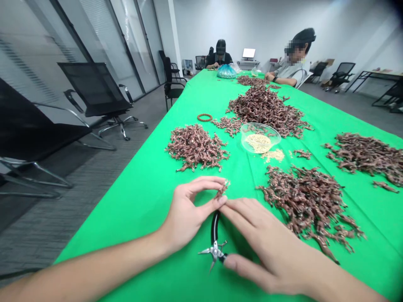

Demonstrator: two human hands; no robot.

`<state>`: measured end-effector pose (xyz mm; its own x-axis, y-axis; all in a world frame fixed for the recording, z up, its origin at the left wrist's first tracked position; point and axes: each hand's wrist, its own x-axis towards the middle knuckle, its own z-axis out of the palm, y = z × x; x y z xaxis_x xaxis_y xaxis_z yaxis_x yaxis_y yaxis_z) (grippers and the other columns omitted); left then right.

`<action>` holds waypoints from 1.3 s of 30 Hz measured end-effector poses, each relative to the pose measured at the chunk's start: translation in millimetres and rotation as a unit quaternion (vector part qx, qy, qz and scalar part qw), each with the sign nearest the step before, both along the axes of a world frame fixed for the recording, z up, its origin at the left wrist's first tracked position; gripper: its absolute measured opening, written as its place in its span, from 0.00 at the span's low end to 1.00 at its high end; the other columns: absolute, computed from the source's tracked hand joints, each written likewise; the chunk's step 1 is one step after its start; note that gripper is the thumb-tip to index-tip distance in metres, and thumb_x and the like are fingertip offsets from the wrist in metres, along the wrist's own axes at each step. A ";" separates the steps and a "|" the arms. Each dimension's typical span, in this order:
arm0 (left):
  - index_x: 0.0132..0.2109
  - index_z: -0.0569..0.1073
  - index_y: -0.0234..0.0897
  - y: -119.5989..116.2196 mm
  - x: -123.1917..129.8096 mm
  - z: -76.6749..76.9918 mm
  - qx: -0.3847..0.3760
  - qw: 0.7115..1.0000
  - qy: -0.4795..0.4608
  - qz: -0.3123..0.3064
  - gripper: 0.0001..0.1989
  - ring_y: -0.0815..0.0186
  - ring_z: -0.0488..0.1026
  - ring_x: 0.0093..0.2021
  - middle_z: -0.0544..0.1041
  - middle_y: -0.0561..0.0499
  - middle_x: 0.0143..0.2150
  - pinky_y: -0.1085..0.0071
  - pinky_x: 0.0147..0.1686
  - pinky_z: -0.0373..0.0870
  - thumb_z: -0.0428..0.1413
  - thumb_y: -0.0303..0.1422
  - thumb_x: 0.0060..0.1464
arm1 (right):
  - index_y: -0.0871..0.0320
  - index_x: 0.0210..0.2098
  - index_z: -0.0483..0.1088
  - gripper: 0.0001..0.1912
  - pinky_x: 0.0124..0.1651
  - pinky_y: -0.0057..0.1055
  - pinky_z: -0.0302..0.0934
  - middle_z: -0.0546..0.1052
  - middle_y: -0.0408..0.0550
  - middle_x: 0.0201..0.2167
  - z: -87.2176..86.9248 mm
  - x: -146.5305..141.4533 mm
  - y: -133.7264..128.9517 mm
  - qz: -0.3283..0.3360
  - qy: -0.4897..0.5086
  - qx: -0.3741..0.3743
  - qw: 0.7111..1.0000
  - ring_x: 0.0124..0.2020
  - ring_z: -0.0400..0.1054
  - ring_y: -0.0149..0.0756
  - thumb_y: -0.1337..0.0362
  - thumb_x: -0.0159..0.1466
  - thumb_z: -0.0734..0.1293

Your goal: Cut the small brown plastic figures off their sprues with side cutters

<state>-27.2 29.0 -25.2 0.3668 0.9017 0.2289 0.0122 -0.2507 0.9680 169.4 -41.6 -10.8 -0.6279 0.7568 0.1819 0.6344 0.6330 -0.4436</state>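
My left hand (pixel 192 205) pinches a small brown animal figurine (pixel 222 188) between thumb and fingertips, above the green cloth. My right hand (pixel 258 239) is closed around the black handles of a pair of pliers (pixel 215 249), whose slim metal jaws are apart and point towards me. The tips of both hands meet by the figurine. Beyond my left hand lies a pile of brown figurines (pixel 197 147). Another figurine pile (pixel 307 199) lies to the right, close to my right hand. The figurine's underside is hidden by my fingers.
A clear plastic bowl (pixel 260 138) holds tiny pale pieces, with more spilled beside it. A brown ring (pixel 204 118) lies left of a large figurine heap (pixel 267 109). More figurines (pixel 368 157) lie at right. Two people sit at the far end near a blue bag (pixel 226 71).
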 end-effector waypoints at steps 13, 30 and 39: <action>0.39 0.81 0.37 -16.4 3.7 6.9 0.123 0.990 0.065 -0.005 0.07 0.67 0.78 0.42 0.81 0.50 0.40 0.73 0.44 0.74 0.62 0.23 0.53 | 0.55 0.41 0.71 0.07 0.24 0.23 0.55 0.70 0.36 0.22 -5.4 -12.3 -3.3 -0.185 0.279 -0.038 0.942 0.20 0.60 0.24 0.70 0.64 0.65; 0.37 0.81 0.35 -21.2 5.8 6.0 0.159 0.985 0.069 -0.019 0.07 0.67 0.79 0.38 0.81 0.48 0.39 0.74 0.33 0.73 0.62 0.21 0.52 | 0.57 0.34 0.71 0.09 0.27 0.26 0.54 0.70 0.40 0.22 -3.8 -15.2 -3.5 -0.189 0.312 -0.149 0.919 0.24 0.61 0.28 0.62 0.68 0.62; 0.36 0.82 0.33 -20.3 6.3 4.8 0.156 0.986 0.049 -0.027 0.07 0.67 0.79 0.36 0.81 0.46 0.38 0.73 0.33 0.75 0.62 0.20 0.51 | 0.58 0.31 0.71 0.11 0.25 0.25 0.50 0.66 0.39 0.21 -1.2 -16.4 -4.1 -0.194 0.356 -0.193 0.894 0.22 0.56 0.26 0.61 0.67 0.64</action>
<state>-21.0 8.7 -20.4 0.4471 0.7717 0.4522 0.0809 -0.5384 0.8388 153.0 -45.7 -12.1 -0.1342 0.9848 0.1098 0.2427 0.1401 -0.9599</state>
